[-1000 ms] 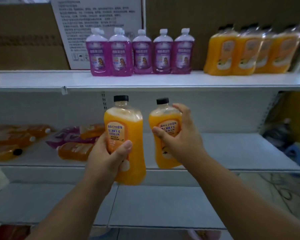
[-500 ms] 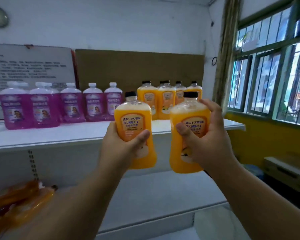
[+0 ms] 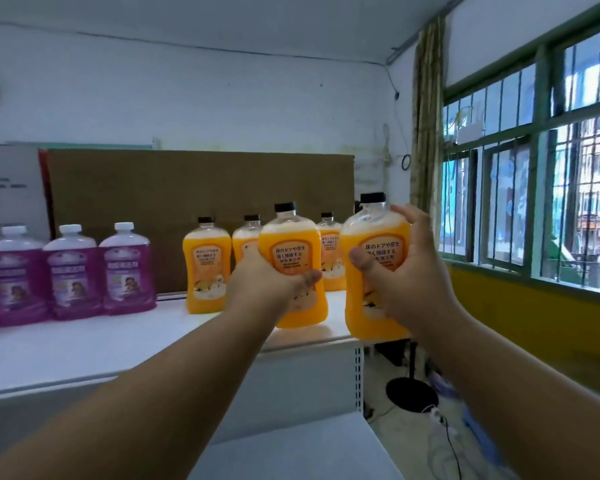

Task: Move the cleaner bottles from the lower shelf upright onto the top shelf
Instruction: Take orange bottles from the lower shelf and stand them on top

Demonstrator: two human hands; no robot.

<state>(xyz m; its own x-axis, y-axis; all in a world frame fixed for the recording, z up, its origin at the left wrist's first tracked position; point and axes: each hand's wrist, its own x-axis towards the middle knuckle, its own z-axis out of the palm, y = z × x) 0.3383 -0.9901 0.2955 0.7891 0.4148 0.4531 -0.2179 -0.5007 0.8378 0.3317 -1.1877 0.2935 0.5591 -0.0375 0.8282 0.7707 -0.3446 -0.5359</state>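
My left hand grips an orange cleaner bottle with a black cap, upright, its base at the white top shelf near the right end. My right hand grips a second orange bottle, upright, over the shelf's right front corner. Behind them several orange bottles stand upright on the top shelf. Purple bottles with white caps stand in a row to the left.
A brown cardboard sheet leans behind the bottles. The lower shelf shows at the bottom. Right of the shelving are a yellow wall, barred windows, a round black stand base and cables on the floor.
Both hands have carried the orange bottles up and forward to the right end of the top shelf. The view has risen and turned right; the lying bottles are out of sight.
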